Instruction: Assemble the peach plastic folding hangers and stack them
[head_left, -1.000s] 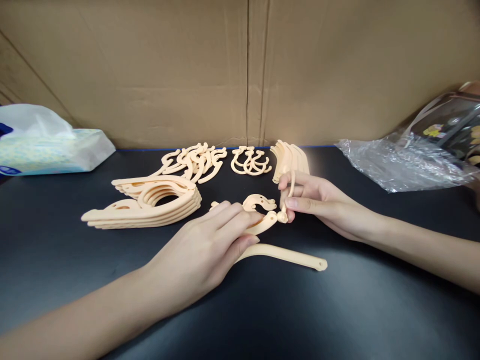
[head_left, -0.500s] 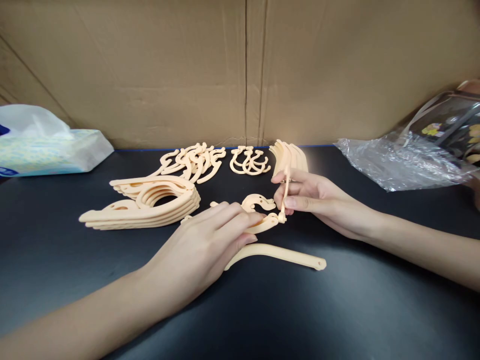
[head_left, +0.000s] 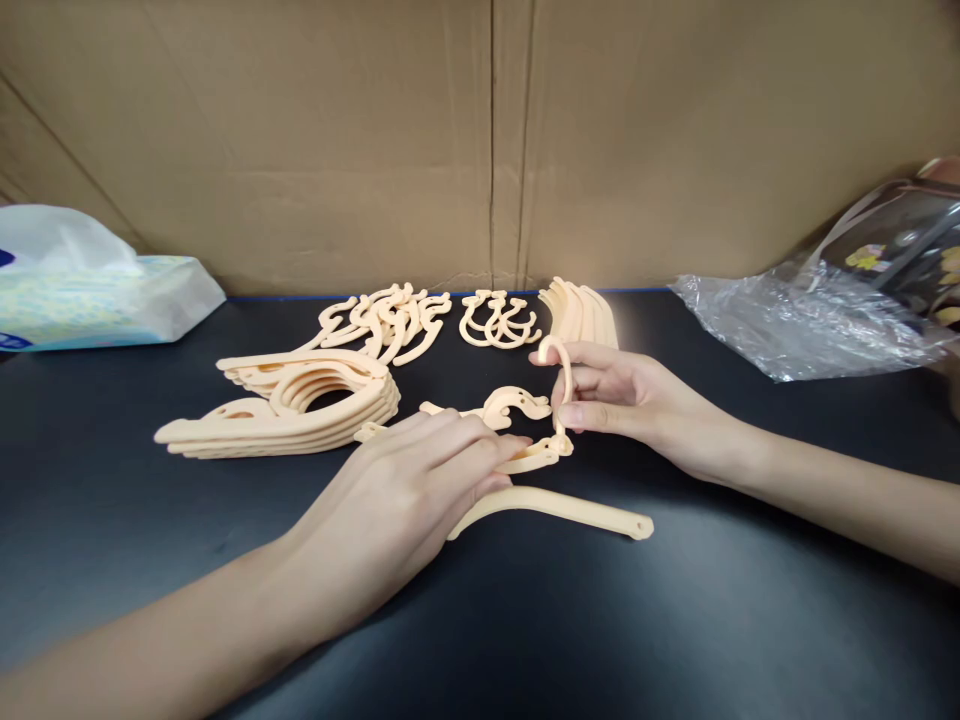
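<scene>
My right hand (head_left: 630,400) pinches a cream plastic hanger hook (head_left: 566,385) upright between thumb and fingers. The hook's lower end meets the tip of a cream hanger arm (head_left: 536,458). My left hand (head_left: 427,480) is closed over that arm from above and hides most of it. Just behind lies another cream hanger piece (head_left: 517,405) with a curved, notched end. In front of my left fingers, a long curved hanger arm (head_left: 562,505) with a hole at its right end rests on the black table (head_left: 600,630).
A stack of folded cream hangers (head_left: 285,410) stands at left. Behind are loose curved pieces (head_left: 397,320), several hooks (head_left: 499,320) and a row of arms (head_left: 581,310). A tissue pack (head_left: 150,300) sits far left, clear plastic wrap (head_left: 795,325) at right, cardboard (head_left: 360,150) at the back.
My right hand has turned the hook, so its curved top now shows, bending left. The hanger arm's end has tilted with it. My left hand stays nearly in place.
</scene>
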